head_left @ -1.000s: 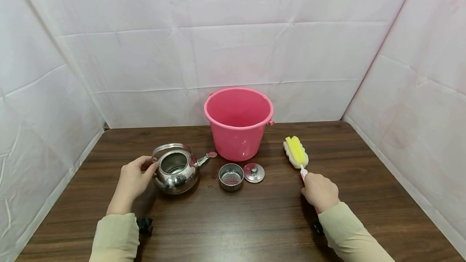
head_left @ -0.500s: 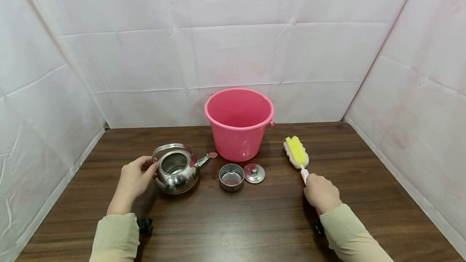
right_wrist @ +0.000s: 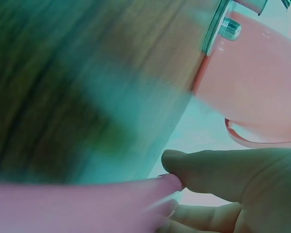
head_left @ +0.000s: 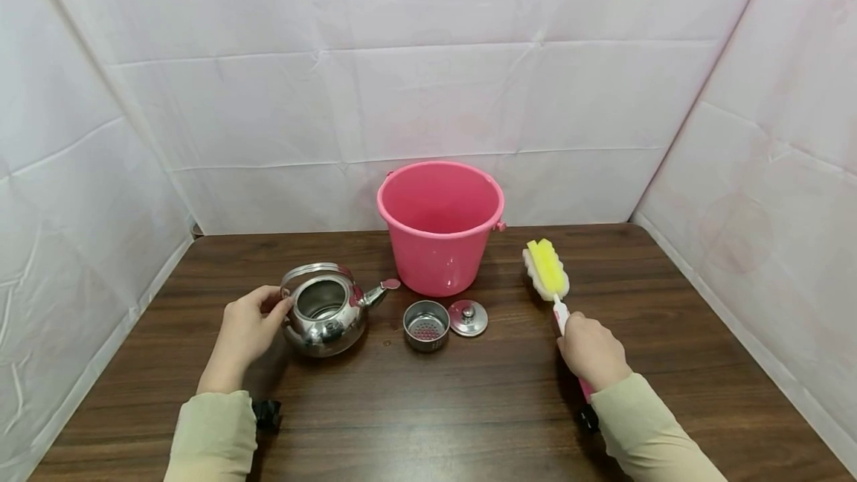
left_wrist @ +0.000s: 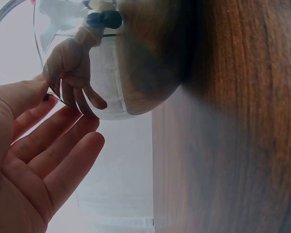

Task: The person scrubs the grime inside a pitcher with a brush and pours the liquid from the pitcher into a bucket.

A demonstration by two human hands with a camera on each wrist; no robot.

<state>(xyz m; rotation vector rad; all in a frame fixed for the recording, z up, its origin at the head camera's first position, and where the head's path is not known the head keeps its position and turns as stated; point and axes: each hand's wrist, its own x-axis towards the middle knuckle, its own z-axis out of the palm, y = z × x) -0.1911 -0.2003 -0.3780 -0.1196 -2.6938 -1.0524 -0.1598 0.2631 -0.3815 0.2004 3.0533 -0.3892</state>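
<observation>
At the left of the head view a shiny steel kettle (head_left: 324,337) stands lidless on the table, its spout angled to the right. My left hand (head_left: 246,329) pinches the base of its hoop handle between thumb and index finger. The other fingertips (left_wrist: 94,141) lie right at the kettle's side in the left wrist view. On the right, my right hand (head_left: 592,352) grips the handle of a sponge brush (head_left: 549,272) with a yellow and white head pointing away from me. Its pink handle end (right_wrist: 77,206) runs under the palm in the right wrist view.
A pink bucket (head_left: 438,262) stands at the back middle of the wooden table (head_left: 402,422). In front of it sit a perforated steel strainer cup (head_left: 426,341) and, beside that, the round kettle lid (head_left: 467,324). White sheeting (head_left: 428,95) walls the back and both sides.
The brush head has tipped slightly up and away, and the right hand has shifted a little right. The left hand and kettle stay in place.
</observation>
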